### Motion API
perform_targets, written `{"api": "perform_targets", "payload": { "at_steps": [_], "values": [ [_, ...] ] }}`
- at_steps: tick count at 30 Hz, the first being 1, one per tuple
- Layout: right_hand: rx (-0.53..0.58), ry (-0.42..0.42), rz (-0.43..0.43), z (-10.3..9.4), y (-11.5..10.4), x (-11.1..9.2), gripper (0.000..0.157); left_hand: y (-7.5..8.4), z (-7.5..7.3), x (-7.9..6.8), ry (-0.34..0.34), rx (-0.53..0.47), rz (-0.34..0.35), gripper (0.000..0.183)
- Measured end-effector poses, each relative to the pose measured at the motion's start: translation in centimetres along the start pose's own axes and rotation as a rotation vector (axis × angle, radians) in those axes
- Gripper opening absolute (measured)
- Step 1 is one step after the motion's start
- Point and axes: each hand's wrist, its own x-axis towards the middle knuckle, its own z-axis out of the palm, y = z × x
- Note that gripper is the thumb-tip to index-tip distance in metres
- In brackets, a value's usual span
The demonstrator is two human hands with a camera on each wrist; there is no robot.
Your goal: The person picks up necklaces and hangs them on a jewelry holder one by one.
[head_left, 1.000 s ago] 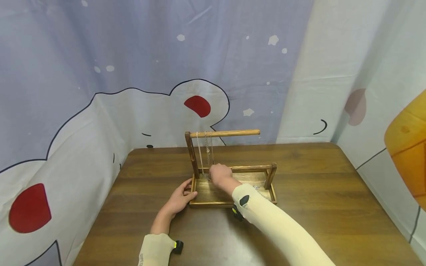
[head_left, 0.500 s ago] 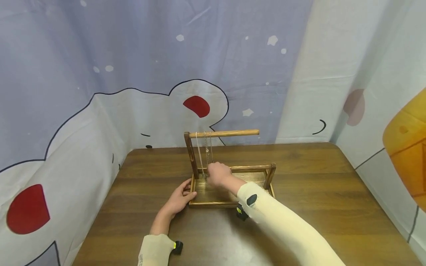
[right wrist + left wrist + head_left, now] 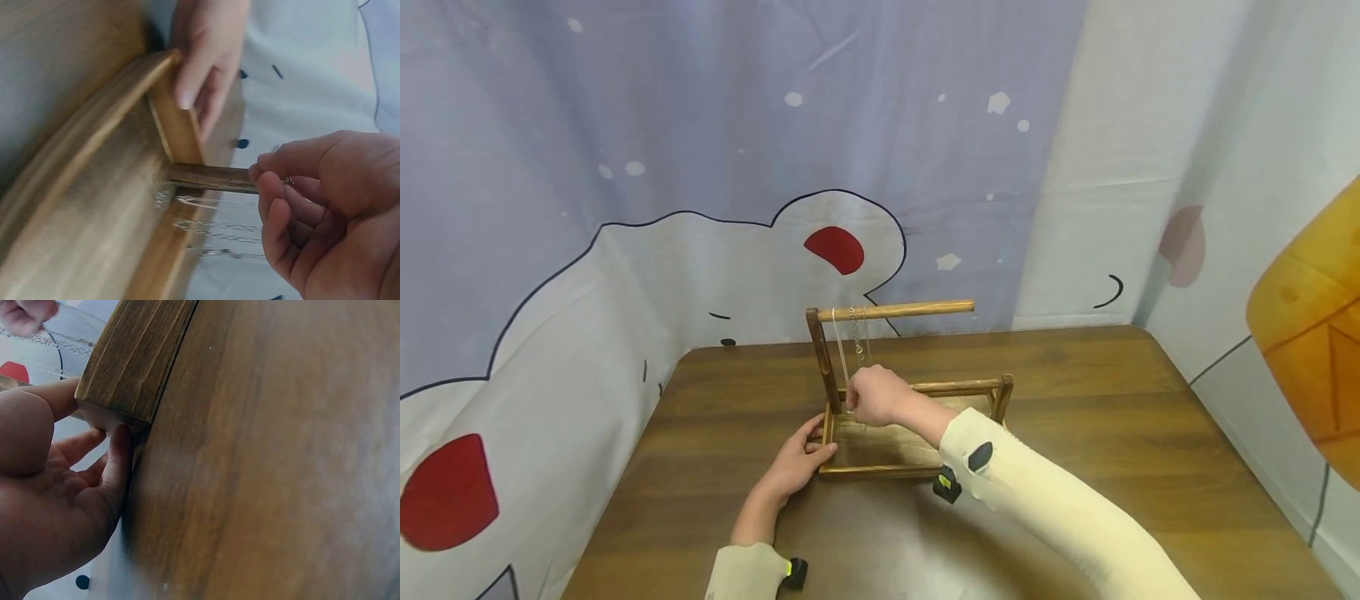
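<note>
A wooden jewellery stand point(image 3: 880, 472) has a shallow tray, a tall post at the left and a long top rail. My left hand point(image 3: 793, 462) grips the tray's left end, its thumb at the front corner; the left wrist view shows the fingers curled round that wooden end point(image 3: 134, 359). My right hand point(image 3: 876, 396) is over the left part of the tray, in front of the hanging necklaces point(image 3: 215, 231). Between its thumb and fingertips it pinches a thin silver necklace point(image 3: 289, 180), which trails past the post toward the tray.
Several necklaces hang from the left part of the top rail point(image 3: 917, 308). A lower crossbar point(image 3: 958, 387) runs along the back of the tray to a short right post point(image 3: 1002, 396). A patterned curtain point(image 3: 737, 125) stands behind the brown table point(image 3: 1075, 400).
My right hand has shifted left toward the tall post, drawing the necklace along; its trailing end has left the tray's right side. The left hand keeps its grip. The view has tilted slightly.
</note>
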Motion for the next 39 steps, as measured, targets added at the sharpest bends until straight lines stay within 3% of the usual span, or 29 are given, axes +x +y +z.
{"api": "perform_targets", "payload": {
  "at_steps": [4,10,22,28,33,39],
  "values": [
    [-0.029,0.006,-0.018,-1.7,-0.9,-0.6,0.009,0.0,-0.1,0.1,-0.007,0.009,0.021,0.079],
    [-0.028,-0.011,-0.015,-4.1,-1.7,-1.4,0.023,0.2,0.0,-0.2,-0.005,0.002,0.019,0.079],
    [-0.059,0.125,-0.07,-6.3,-1.7,-2.8,0.025,0.2,0.2,-0.1,0.031,0.02,0.001,0.079],
    [0.064,0.107,-0.054,-7.6,-1.5,-3.4,0.037,0.4,0.3,-0.3,0.022,0.024,0.016,0.079],
    [0.216,0.095,-0.015,-9.4,-1.5,-4.0,0.022,1.0,0.2,-0.9,-0.004,0.038,0.048,0.08],
    [0.369,0.081,0.036,-11.6,-1.9,-4.9,0.016,4.5,0.4,-3.5,-0.003,0.076,0.074,0.077]
  ]
}}
